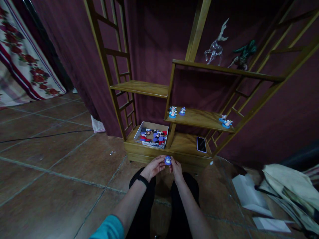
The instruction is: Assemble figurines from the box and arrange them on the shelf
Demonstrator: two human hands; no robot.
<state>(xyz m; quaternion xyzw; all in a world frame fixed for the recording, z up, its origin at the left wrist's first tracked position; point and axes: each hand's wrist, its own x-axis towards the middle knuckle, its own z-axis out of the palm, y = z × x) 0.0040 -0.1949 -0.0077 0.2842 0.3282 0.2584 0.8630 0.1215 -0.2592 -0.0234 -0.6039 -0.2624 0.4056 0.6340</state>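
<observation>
A small purple-and-white figurine (167, 160) on a round purple base is held in front of the shelf, above my knees. My left hand (155, 167) grips it from the left, its fingers closed at the edge. From the right, my right hand (176, 168) pinches the other side. Just beyond my hands stands an open cardboard box (139, 132) with several red, black and purple figurines (159, 136) jumbled inside. Similar figurines on blue bases stand on the middle shelf (196, 118): a cluster (172, 112) and a single one (182, 111) at left, two (226, 122) at right.
A phone (201, 144) lies on the bottom board, right of the box. Higher up stand a clear deer ornament (214, 49) and a dark green statue (244, 54). White boxes (250, 196) and a cream bag (289, 186) lie on the floor at right. A black cable (45, 136) crosses the tiles.
</observation>
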